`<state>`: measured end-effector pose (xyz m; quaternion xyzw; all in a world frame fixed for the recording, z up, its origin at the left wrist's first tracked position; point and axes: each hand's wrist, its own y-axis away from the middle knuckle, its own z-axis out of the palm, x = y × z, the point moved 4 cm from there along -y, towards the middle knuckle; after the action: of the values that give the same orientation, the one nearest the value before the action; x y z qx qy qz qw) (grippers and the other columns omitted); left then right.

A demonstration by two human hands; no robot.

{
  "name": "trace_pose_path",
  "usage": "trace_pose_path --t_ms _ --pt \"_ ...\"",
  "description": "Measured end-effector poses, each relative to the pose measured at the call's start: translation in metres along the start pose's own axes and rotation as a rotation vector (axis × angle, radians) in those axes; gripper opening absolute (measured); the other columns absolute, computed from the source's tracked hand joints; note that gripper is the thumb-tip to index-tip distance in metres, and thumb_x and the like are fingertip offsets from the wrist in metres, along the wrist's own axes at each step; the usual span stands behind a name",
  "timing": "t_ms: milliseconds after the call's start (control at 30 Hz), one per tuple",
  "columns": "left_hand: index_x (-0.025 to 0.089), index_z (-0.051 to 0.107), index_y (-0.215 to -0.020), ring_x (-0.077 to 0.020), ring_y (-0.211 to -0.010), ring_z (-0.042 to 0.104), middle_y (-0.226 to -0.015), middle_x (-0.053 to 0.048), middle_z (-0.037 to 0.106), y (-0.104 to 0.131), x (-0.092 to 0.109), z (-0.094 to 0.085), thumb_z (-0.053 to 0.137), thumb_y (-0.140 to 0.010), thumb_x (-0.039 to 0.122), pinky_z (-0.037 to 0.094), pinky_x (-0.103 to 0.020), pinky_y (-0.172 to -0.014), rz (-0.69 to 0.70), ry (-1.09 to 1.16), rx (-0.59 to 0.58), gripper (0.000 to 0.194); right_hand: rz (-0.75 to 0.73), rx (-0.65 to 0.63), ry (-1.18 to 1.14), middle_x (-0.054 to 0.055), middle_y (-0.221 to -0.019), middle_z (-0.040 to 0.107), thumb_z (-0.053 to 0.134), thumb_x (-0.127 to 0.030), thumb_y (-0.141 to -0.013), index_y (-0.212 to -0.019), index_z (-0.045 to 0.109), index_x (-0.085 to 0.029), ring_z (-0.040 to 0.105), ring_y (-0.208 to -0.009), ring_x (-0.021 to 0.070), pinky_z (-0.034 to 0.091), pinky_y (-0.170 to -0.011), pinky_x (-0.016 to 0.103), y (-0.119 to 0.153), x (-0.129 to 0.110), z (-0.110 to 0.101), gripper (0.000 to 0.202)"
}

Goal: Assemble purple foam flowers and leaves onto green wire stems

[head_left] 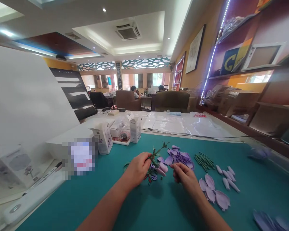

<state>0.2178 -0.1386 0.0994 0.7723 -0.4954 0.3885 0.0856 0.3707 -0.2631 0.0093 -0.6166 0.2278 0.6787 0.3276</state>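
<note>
My left hand [138, 168] is closed on an artificial flower stem [162, 148], green with small leaves at its upper end. A pale pink-lilac bud [162, 168] and darker purple and green pieces show beside and below the fingers. To the right of the bud, apart from it, my right hand [183, 173] has thumb and forefinger pinched together; what they hold, if anything, is too small to make out. Just behind both hands lies a heap of purple petals [181, 158]. Pale lilac cupped petals [223, 199] rest on the green mat [91, 199] beside my right forearm.
Short green stems [204, 161] lie in a pile right of the petals, near several pale slim buds [231, 184]. More purple pieces [267, 221] are at the lower right. White boxes [135, 130] stand along the mat's back left, and clear plastic sheeting [183, 125] covers the table behind.
</note>
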Motion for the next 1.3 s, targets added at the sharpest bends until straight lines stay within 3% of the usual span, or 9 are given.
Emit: trace_pose_path --t_ms 133,267,467,533,800,1133,1300 --pt "0.018 0.06 -0.105 -0.0216 -0.089 0.059 -0.101 -0.008 0.064 0.002 -0.001 -0.005 0.029 -0.091 0.034 0.046 -0.029 -0.073 -0.012 -0.064 0.009 0.037 -0.009 0.002 0.013 -0.004 -0.049 0.05 0.065 -0.063 -0.066 -0.074 0.064 -0.015 0.041 -0.042 0.0093 0.033 -0.043 0.023 0.001 0.003 0.004 0.048" --pt "0.016 0.059 -0.108 -0.0201 -0.087 0.059 -0.098 -0.008 0.062 -0.002 -0.008 -0.02 0.027 -0.092 0.034 0.047 -0.029 -0.075 0.025 -0.131 0.1 0.04 -0.001 -0.024 0.072 -0.003 -0.05 0.05 0.062 -0.064 -0.067 -0.073 0.063 -0.017 0.042 -0.043 0.0104 0.033 -0.043 0.024 0.0 0.007 0.005 0.048" --pt "0.018 0.057 -0.113 -0.0192 -0.092 0.061 -0.109 -0.009 0.06 -0.016 -0.05 -0.04 0.029 -0.093 0.025 0.047 -0.027 -0.074 -0.024 -0.526 0.267 0.036 0.039 -0.095 0.144 -0.003 -0.054 0.05 0.059 -0.062 -0.071 -0.079 0.064 -0.018 0.043 -0.047 0.0117 0.034 -0.046 0.024 0.0 0.014 0.004 0.045" --pt "0.019 0.057 -0.114 -0.0185 -0.089 0.062 -0.109 -0.008 0.059 -0.019 -0.069 -0.04 0.028 -0.094 0.023 0.047 -0.026 -0.069 -0.092 -0.751 0.247 0.035 0.017 -0.071 0.153 -0.003 -0.053 0.049 0.058 -0.061 -0.072 -0.078 0.063 -0.018 0.042 -0.046 0.0115 0.033 -0.045 0.024 0.001 0.013 0.003 0.044" --pt "0.018 0.059 -0.107 -0.0218 -0.096 0.06 -0.109 -0.01 0.06 -0.019 -0.117 -0.035 0.036 -0.091 0.018 0.048 -0.028 -0.069 -0.148 -0.906 0.179 0.029 0.025 -0.105 0.199 -0.003 -0.053 0.049 0.059 -0.06 -0.07 -0.077 0.062 -0.019 0.044 -0.048 0.0132 0.035 -0.046 0.026 0.005 0.008 0.007 0.042" --pt "0.018 0.058 -0.104 -0.0229 -0.096 0.059 -0.108 -0.01 0.058 -0.021 -0.139 -0.034 0.034 -0.09 0.016 0.051 -0.032 -0.068 -0.235 -0.982 0.128 0.028 0.03 -0.105 0.187 -0.003 -0.053 0.049 0.058 -0.057 -0.072 -0.078 0.062 -0.018 0.042 -0.047 0.0117 0.033 -0.045 0.024 0.003 0.014 0.007 0.04" --pt "0.015 0.059 -0.103 -0.0237 -0.094 0.06 -0.106 -0.012 0.057 -0.022 -0.142 -0.035 0.031 -0.089 0.015 0.051 -0.034 -0.072 -0.252 -0.947 0.115 0.03 -0.061 -0.074 0.264 -0.003 -0.051 0.049 0.052 -0.05 -0.078 -0.078 0.062 -0.016 0.044 -0.046 0.0121 0.033 -0.045 0.024 0.005 0.011 0.012 0.035"
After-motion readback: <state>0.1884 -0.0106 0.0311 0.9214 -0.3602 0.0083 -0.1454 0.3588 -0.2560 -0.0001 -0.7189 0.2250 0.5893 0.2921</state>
